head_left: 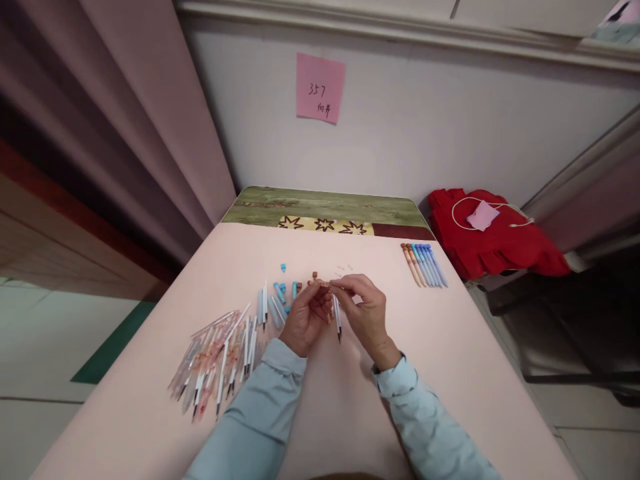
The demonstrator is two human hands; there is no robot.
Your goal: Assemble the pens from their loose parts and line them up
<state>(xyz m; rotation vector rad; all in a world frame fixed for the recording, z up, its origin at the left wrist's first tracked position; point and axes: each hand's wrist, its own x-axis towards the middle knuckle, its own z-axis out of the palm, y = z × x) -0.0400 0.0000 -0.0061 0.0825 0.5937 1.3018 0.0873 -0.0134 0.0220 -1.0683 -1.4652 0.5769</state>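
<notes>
My left hand [306, 316] and my right hand [364, 308] meet over the middle of the pale pink table [450, 373]. Together they pinch a small brown pen part [324, 284] at the fingertips. A white refill with a dark tip [337, 320] hangs down between the two hands; which hand holds it I cannot tell. Just left of my left hand lie loose blue caps and barrels [280, 295]. Further left spreads a pile of refills and clear pen tubes [220, 357].
A neat row of finished brown and blue pens [424, 265] lies at the far right of the table. A red cloth [493, 243] with a white cord sits off the right edge. A pink note [320, 88] hangs on the wall. A green patterned surface [325, 207] lies behind the table.
</notes>
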